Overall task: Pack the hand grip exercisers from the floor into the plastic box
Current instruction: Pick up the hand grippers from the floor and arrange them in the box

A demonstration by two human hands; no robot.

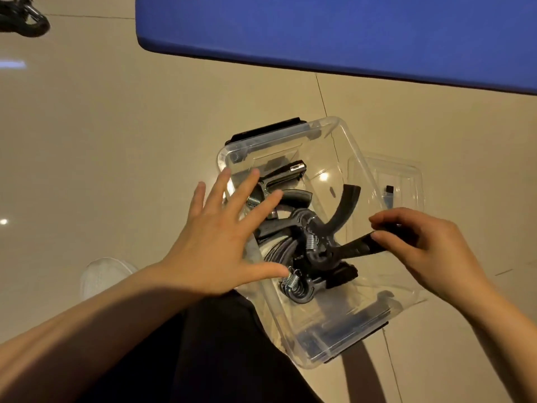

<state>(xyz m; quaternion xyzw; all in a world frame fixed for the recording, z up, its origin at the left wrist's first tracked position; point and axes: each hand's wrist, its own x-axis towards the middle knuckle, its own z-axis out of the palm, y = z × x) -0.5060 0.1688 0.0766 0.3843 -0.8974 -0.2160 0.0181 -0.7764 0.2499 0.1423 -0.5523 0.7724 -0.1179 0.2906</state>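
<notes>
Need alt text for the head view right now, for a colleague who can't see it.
A right hand lowers a black hand grip exerciser into a clear plastic box already holding several, while the left hand spreads open at its rim. A blue mat lies beyond.

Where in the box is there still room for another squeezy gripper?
In the plastic box, the far right corner shows bare bottom, bordered by the far wall and the upturned handle. The near end also looks bare. The left side under the left hand is crowded with exercisers.
</notes>
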